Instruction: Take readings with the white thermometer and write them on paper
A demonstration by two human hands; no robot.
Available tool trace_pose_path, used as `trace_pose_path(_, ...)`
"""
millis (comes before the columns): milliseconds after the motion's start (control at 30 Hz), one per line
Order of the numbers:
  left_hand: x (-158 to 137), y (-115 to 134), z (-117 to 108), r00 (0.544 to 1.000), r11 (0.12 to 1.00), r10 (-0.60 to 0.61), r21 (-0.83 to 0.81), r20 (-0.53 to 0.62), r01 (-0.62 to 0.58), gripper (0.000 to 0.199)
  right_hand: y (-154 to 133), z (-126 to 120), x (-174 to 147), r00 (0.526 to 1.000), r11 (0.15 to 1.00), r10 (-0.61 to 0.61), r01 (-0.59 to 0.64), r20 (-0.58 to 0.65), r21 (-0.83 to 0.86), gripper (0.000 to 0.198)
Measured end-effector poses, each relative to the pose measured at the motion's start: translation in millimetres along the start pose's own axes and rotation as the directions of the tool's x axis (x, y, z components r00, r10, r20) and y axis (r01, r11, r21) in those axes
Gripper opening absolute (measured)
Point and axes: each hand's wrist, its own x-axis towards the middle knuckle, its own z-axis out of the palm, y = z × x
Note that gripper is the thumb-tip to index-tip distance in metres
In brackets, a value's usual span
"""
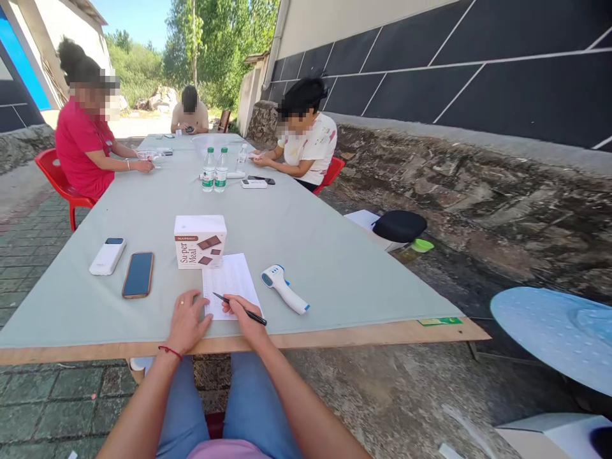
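My right hand point(243, 319) is closed around a black pen point(253, 316), its tip just above a printed sheet of paper point(234, 277). Fingers spread, my left hand point(187, 320) rests on the table at the sheet's left edge and touches it. Behind the sheet stands a white and brown "Super Meal" box point(199, 242), covering part of its far edge. A white and blue infrared thermometer point(285, 289) lies to the right of the sheet. On the left are a smartphone point(138, 275) in a brown case and a white power bank point(108, 256).
The long table point(325, 268) has a grey-green cover. Farther along stand two green-capped water bottles point(208, 171), near another power bank point(254, 183). Three people sit around its far part, one in a red chair point(52, 172). A blue round cover point(549, 325) is at the right.
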Motion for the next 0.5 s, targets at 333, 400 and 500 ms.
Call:
trace_pose_path(333,1.0,1.6,1.6,1.000,0.999,0.006,0.034,0.008,-0.006,0.031,2.5,0.1,-2.3,0.995,0.996,-0.073,0.070,-0.070,-0.053,0.018)
trace_pose_path(400,0.9,1.6,2.0,1.000,1.000,0.003,0.030,0.005,-0.004,0.031,4.2,-1.3,-2.1,0.998,0.999,-0.048,0.048,-0.039,-0.007,0.023)
trace_pose_path(500,1.1,2.1,1.5,1.000,1.000,0.000,0.024,0.012,0.000,0.032,7.2,-0.4,-1.1,0.997,0.994,-0.068,0.064,-0.042,-0.092,0.022)
